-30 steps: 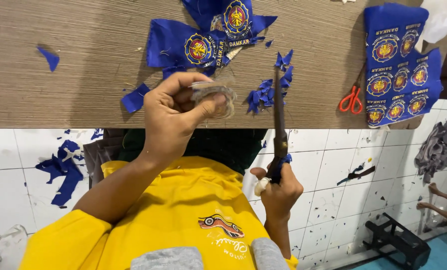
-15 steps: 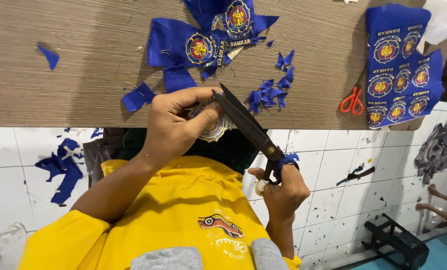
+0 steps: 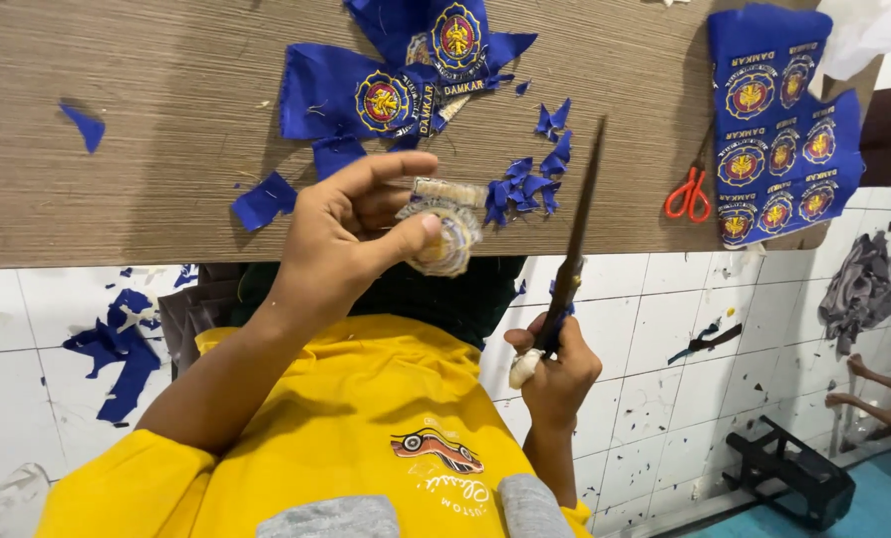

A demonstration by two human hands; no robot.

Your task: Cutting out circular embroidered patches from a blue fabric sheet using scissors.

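My scissors (image 3: 577, 229) have swung off the badge (image 3: 445, 231) and stand upright, my right hand (image 3: 555, 367) gripping the handles. My left hand (image 3: 358, 231) pinches the badge above the table (image 3: 147, 130). I'd turn it slowly, trimming close.

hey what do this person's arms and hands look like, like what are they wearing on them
Both forearms are bare, with no gloves, watch or rings that show. The left hand and right hand are uncovered, apart from a whitish wrap like tape or a bandage on one right finger. Short yellow sleeves end above the elbow, part of a yellow T-shirt with a small printed emblem on the chest.
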